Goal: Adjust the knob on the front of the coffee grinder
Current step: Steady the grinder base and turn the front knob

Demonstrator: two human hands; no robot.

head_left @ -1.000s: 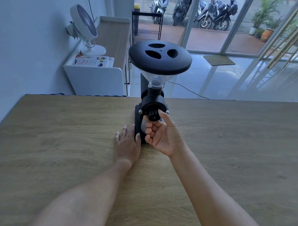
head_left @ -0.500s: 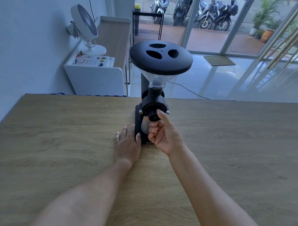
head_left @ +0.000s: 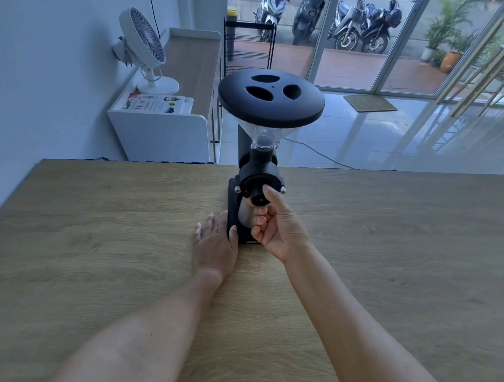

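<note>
A black coffee grinder with a wide lid and a clear funnel hopper stands near the far edge of the wooden table. Its round black knob faces me on the front. My right hand is pinched on the knob, thumb on its right side and fingers curled under it. My left hand lies flat on the table, thumb against the left side of the grinder's base. A metal cup under the spout is partly hidden behind my right fingers.
Beyond the table's far edge stands a white cabinet with a fan and a booklet on it. A cable runs across the tiled floor. Glass doors show parked motorbikes outside.
My right hand has closed from loosely open fingers below the knob into a pinch on it, and the thumb has moved up along its right side. The left hand has stayed put.
</note>
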